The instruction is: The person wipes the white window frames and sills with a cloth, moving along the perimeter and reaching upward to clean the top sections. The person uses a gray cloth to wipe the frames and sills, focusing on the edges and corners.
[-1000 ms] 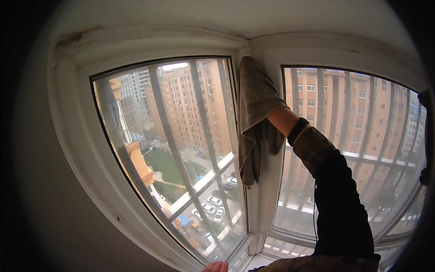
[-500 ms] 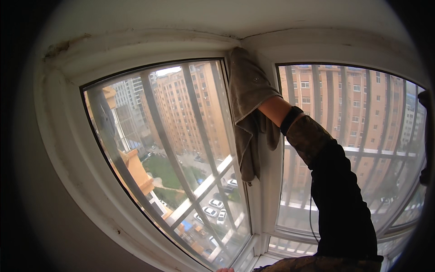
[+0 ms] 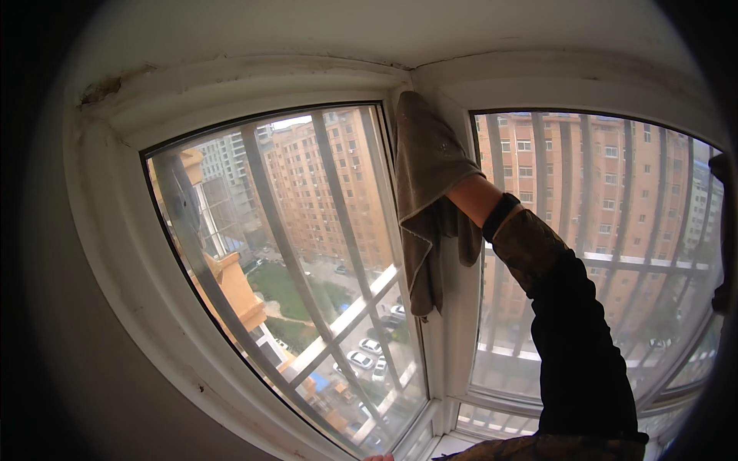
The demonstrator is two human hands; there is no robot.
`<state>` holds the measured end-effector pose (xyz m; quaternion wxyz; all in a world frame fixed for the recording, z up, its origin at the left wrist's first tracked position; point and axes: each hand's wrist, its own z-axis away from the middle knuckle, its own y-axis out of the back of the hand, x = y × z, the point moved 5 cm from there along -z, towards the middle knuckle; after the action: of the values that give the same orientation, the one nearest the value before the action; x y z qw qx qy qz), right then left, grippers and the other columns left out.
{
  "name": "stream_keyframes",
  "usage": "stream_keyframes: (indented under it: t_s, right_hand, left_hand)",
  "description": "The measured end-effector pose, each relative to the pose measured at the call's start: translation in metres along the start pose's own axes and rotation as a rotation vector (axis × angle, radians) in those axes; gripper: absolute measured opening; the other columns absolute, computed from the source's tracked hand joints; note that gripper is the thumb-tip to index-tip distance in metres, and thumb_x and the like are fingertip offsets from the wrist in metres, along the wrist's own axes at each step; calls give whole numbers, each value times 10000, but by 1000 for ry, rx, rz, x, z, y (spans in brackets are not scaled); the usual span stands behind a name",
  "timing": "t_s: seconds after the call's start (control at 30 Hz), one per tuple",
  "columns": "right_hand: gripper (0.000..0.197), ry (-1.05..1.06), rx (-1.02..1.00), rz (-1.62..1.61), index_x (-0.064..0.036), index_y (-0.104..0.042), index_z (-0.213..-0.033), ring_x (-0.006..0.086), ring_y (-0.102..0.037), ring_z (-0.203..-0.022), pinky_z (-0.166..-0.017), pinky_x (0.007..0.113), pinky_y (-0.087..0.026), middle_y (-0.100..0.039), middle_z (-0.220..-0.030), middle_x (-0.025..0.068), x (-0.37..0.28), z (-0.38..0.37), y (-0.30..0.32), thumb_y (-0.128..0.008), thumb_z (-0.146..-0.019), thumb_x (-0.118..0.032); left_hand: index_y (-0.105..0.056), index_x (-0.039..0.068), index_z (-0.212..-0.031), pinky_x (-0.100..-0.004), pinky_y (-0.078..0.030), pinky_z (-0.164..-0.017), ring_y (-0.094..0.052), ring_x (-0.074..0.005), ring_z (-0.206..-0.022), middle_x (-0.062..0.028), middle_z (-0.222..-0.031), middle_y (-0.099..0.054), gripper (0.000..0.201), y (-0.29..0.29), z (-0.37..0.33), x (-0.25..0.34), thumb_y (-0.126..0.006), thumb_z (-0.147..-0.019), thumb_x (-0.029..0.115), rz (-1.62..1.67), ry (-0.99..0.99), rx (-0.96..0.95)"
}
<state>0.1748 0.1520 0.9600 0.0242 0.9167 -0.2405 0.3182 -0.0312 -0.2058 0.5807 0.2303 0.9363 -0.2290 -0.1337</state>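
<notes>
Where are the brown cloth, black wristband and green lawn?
Brown cloth (image 3: pixel 427 178): head view, middle of its draped fabric.
Black wristband (image 3: pixel 500 215): head view, middle of its strap.
Green lawn (image 3: pixel 278 287): head view, left part of its grass.

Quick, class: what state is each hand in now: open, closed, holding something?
Left hand: barely in view at the lower edge; cannot be told.
Right hand: covered by the cloth; open or closed cannot be told.

2 barred windows (image 3: pixel 296 269) under a pale ceiling (image 3: pixel 330 31)
</notes>
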Motion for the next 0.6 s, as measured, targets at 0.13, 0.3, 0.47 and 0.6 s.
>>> stream_keyframes:
  t_s: [0.13,0.3,0.47,0.6]
  right_hand:
    - [233,10,0,-47,-34,-653,-916,266,-513,-891,-886,419,-410,-535,-860,101,-6,6,-5,-550,-932,-242]
    - [244,-96,67,-282,-17,-637,-996,279,-522,-897,-901,423,-421,-546,-901,111,-10,12,-20,-552,-946,-240]
    - [264,-131,103,-390,7,-610,-1093,300,-529,-965,-958,423,-425,-553,-997,154,-6,14,-29,-531,-972,-214]
    - [323,-246,-192,-697,43,-558,-1237,326,-517,-1186,-1107,411,-391,-536,-1217,247,-3,20,-47,-491,-1005,-171]
  left_hand:
    - [-689,-4,-1085,-386,-557,-594,-682,-297,-709,-150,-871,-688,194,-3,-2,7,-658,-909,72,220,93,-7]
    - [-705,27,-1205,-355,-521,-642,-658,-261,-707,-112,-839,-668,354,-44,53,17,-756,-862,101,683,354,-270]
    - [-694,7,-1260,-343,-544,-754,-686,-209,-820,-105,-905,-711,325,-92,164,16,-700,-944,86,1041,1093,-731]
    - [-693,7,-1245,-360,-546,-767,-683,-232,-849,-121,-923,-708,316,-106,197,14,-689,-942,97,985,1234,-747]
